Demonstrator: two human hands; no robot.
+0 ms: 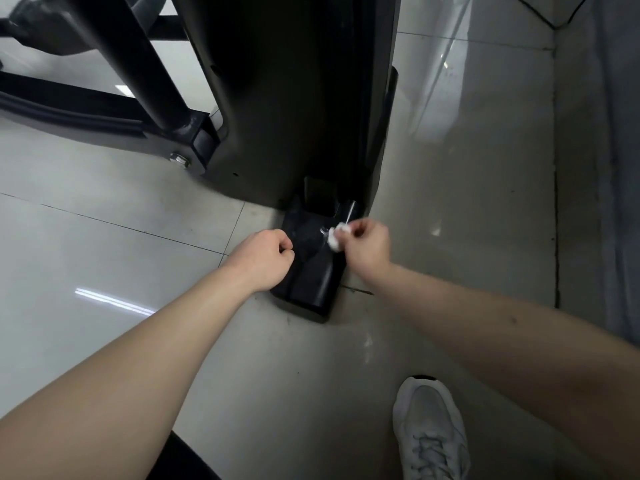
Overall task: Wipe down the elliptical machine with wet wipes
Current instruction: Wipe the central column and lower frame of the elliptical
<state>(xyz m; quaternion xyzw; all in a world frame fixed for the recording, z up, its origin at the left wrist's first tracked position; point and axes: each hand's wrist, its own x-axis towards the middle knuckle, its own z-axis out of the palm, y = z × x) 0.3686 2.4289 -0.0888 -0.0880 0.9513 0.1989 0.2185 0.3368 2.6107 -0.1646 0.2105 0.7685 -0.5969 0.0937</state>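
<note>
The black elliptical machine (287,98) rises from the tiled floor, and its glossy black base foot (311,271) juts toward me. My right hand (367,247) pinches a crumpled white wet wipe (336,237) and holds it against the top of that foot, close to a small metal bolt. My left hand (263,259) sits at the foot's left edge with its fingers curled in, holding nothing visible.
Black frame rails and a bolted joint (194,143) run off to the left over glossy grey floor tiles (104,244). My white sneaker (429,431) stands at the bottom right. A grey wall edge (620,168) and a black cable (554,19) lie on the right.
</note>
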